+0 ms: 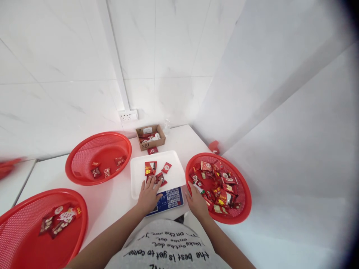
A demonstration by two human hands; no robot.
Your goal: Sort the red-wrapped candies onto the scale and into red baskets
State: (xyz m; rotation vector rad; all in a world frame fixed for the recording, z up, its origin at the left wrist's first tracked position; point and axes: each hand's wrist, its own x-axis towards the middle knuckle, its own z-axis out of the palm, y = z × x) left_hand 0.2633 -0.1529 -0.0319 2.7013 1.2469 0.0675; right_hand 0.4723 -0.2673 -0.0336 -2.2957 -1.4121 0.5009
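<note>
My left hand point(148, 196) rests with fingers spread on small red snack packets point(160, 179) lying in the white tray point(174, 164). Beneath the tray's near edge shows the blue keypad of a weighing scale point(173, 200). A red-and-gold packet point(150, 168) and a small red packet point(166, 167) lie farther up the tray. On the right, my right hand point(197, 201) grips the near-left rim of a red plastic basket point(246, 201), thumb outside and fingers over the edge. Many mixed packets point(224, 196) fill that basket.
Two more red baskets, one at the back left point(81, 149) and one at the front left point(82, 231), hold a few packets each. Behind the tray stands a cardboard box point(153, 144) with packets; one red packet point(152, 150) lies before it. Walls border the white table point(179, 136).
</note>
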